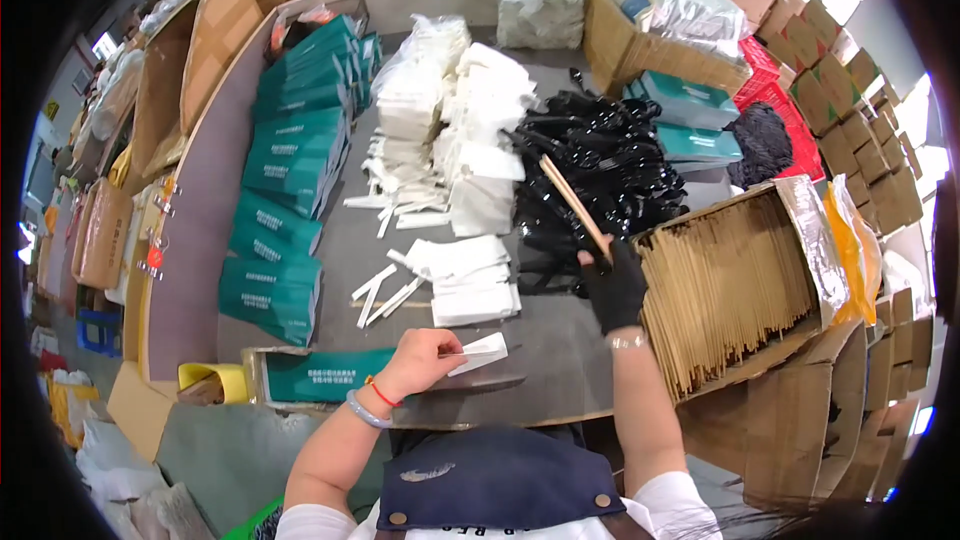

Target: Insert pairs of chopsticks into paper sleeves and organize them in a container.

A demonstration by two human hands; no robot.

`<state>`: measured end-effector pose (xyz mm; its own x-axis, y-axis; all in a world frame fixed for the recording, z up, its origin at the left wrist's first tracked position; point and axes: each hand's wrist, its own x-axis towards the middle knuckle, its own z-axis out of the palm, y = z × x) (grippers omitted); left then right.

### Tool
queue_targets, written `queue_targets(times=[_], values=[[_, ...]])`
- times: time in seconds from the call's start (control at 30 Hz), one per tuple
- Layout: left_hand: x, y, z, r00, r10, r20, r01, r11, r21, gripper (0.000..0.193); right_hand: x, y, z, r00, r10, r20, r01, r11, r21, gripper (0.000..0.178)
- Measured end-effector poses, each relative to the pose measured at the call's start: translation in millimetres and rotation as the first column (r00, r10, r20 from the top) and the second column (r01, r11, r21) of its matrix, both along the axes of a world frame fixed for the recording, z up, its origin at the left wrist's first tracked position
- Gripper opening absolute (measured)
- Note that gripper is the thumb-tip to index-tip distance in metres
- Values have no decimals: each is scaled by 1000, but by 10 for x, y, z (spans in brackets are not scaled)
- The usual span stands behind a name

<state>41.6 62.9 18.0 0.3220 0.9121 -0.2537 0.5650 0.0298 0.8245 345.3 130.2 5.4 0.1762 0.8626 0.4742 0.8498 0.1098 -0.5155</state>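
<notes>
At one bench, we count two hands: one left hand with what looks like one white slip, one gloved right hand with two pale sticks, apparently. We also tally one glossy black heap, two stacks of teal packs and one carton of wooden sticks, too many to number.

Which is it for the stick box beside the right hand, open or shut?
Open: no lid covers the cardboard box, and the thin sticks inside lie exposed.
</notes>
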Motion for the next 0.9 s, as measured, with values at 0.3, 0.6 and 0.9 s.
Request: queue_targets(times=[0.3,0.6,0.9], values=[[-92,-402,-297,987,117,-106,-52,874,483,11,-2,265,150,999,-23,44,30,985,-171,39],[-71,-554,-309,968,129,-216,35,783,621,23,-9,135,377,995,-87,51,97,965,-244,36],[-154,-531,-409,933,-54,-355,262,779,570,7,155,-533,455,990,-71,-125,28,947,-319,39]])
